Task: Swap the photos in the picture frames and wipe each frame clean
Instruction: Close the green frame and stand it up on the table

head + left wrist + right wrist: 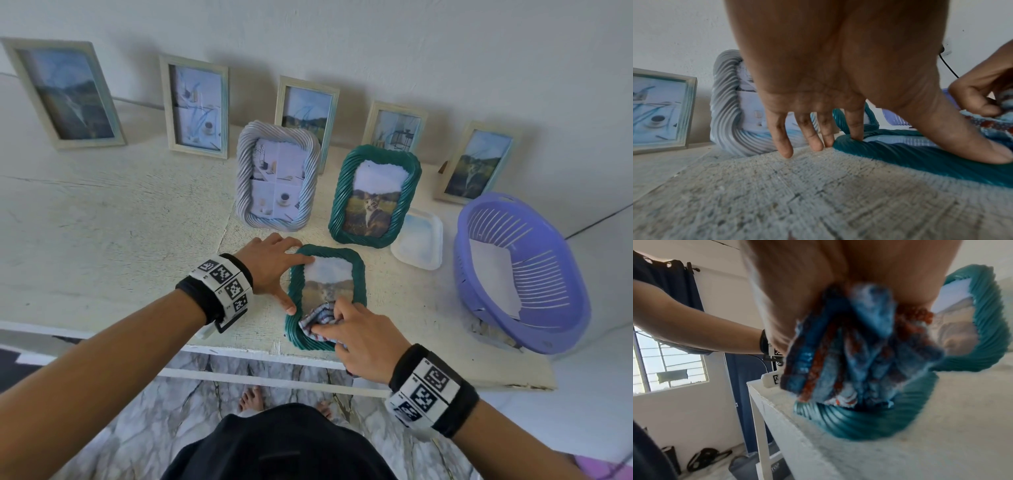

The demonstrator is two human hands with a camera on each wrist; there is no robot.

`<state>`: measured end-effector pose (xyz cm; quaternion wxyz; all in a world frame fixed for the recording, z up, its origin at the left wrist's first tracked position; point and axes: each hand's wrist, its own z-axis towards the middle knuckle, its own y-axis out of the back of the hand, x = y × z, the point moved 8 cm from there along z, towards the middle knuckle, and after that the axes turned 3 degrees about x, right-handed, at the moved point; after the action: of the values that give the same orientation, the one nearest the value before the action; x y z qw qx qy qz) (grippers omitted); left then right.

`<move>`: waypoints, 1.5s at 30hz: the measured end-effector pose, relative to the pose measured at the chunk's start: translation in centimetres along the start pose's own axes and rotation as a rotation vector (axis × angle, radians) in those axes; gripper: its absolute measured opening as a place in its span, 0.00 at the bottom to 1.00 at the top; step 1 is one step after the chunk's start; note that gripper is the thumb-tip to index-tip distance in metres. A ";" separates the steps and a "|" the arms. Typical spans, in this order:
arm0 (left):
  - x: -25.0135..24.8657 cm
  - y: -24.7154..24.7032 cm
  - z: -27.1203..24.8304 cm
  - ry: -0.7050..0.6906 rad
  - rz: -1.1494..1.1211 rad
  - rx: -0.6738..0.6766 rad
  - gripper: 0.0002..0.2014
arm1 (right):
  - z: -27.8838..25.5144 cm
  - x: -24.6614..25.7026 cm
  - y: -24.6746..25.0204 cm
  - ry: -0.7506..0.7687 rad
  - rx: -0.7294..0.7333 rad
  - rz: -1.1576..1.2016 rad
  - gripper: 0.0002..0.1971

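1. Soft, even daylight fills the room; in the right wrist view a barred window (668, 360) low on the left glows bright and washed out.
2. The pale wooden frames leaning along the wall (197, 106) throw gentle shadows onto the white wall behind them, and their glass shows faint bluish reflections.
3. The head view bends straight lines near its edges.
4. The crumpled blue-and-red striped cloth (855, 345) is smeared with blur.
5. The rough white tabletop (797, 203) is soft and unfocused up close.

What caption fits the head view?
Left hand steadies the flat green frame while the right hand wipes it with a cloth.
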<state>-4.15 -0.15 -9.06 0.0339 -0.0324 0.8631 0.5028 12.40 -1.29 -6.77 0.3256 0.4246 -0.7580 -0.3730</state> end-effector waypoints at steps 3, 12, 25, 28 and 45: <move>0.0 0.0 -0.1 -0.002 -0.005 0.011 0.54 | -0.9 -2.0 0.7 -0.037 0.031 -0.064 0.22; 0.1 -0.1 0.2 -0.006 -0.003 0.007 0.54 | -0.9 -4.0 0.7 -0.172 -0.039 -0.084 0.20; 0.2 -0.7 0.1 -0.024 -0.011 0.020 0.53 | 0.8 -6.9 2.4 -0.209 -0.092 -0.098 0.20; 0.3 -0.8 0.1 -0.025 -0.014 0.022 0.54 | 2.6 -7.4 3.7 -0.260 -0.137 -0.094 0.20; 0.4 -0.6 0.1 -0.004 -0.095 -0.021 0.63 | 7.1 -2.2 4.3 -0.209 -0.206 0.077 0.18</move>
<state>-4.51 -0.37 -9.68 0.0589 -0.0728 0.8552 0.5098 5.80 4.25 -7.16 0.3010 0.3185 -0.7610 -0.4783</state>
